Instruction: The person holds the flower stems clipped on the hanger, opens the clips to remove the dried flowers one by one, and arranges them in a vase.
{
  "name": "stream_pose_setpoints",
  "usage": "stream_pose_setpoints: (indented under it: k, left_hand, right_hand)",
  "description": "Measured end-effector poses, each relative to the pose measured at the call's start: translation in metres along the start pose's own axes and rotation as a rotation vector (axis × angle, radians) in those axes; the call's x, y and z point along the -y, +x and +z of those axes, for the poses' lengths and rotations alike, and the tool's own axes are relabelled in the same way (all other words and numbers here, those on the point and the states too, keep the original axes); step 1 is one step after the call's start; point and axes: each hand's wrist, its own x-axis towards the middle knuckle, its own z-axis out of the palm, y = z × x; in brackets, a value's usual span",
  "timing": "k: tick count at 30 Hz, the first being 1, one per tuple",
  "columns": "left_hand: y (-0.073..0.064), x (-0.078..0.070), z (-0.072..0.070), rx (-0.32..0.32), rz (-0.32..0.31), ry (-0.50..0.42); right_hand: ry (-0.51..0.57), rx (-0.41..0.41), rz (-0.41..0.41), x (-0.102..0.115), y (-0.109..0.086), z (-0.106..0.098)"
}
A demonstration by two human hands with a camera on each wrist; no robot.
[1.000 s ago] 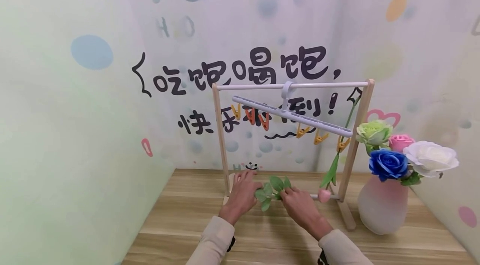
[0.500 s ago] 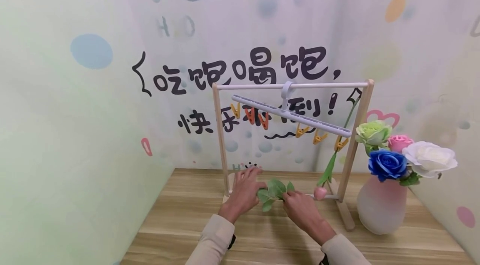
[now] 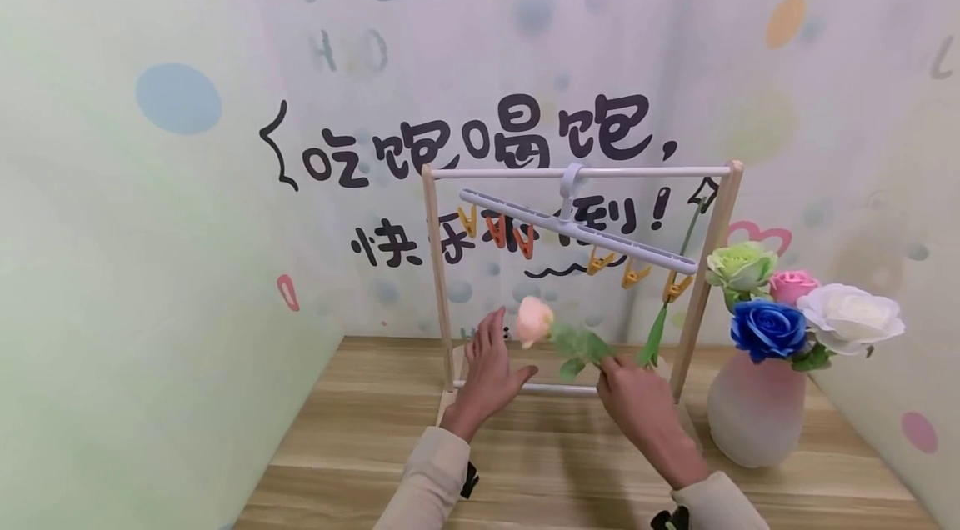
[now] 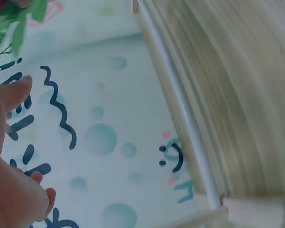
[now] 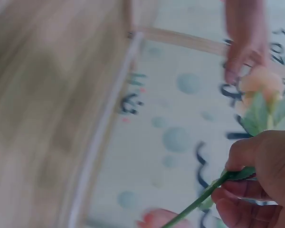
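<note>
My right hand [image 3: 641, 405] pinches the stem of a pale peach artificial rose [image 3: 533, 322] between thumb and fingers. The bloom points left and up, and green leaves lie between it and the hand. In the right wrist view the stem [image 5: 192, 205] runs out below the fingers. My left hand [image 3: 487, 367] stands with fingers spread and thumb apart, just left of the bloom, holding nothing. Behind the right hand, a tulip [image 5: 164, 218] hangs head down from a yellow clip; its bloom is hidden in the head view, where its leaves [image 3: 655, 337] show.
A wooden stand [image 3: 708, 297] with white rails bears a tilted lilac hanger [image 3: 630, 247]. Orange clips [image 3: 525, 241] and yellow clips [image 3: 597, 261] line the hanger. At the right, a pinkish-white vase [image 3: 757, 413] holds several artificial roses. A printed wall closes the back of the wooden table [image 3: 337, 430].
My right hand has moved right and drawn the rose away from my left hand. The bloom, hidden before, now shows above the leaves. The left hand's fingers and thumb have spread.
</note>
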Motion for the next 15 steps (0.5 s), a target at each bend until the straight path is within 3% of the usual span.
stream_pose_setpoints:
  k: [4,9,15]
  left_hand:
    - [0.002,-0.004,0.01,0.019,-0.073,-0.186]
    - [0.004,-0.011,0.025,0.124,-0.158,-0.42]
    - [0.012,-0.033,0.045,0.22,-0.199,-0.569]
  right_hand:
    - [0.013,-0.12,0.017,-0.014,0.01,-0.025]
    - [0.013,-0.301,0.018,-0.031,0.024,-0.06]
    - [0.001,-0.37,0.097,-0.05,0.036,-0.102]
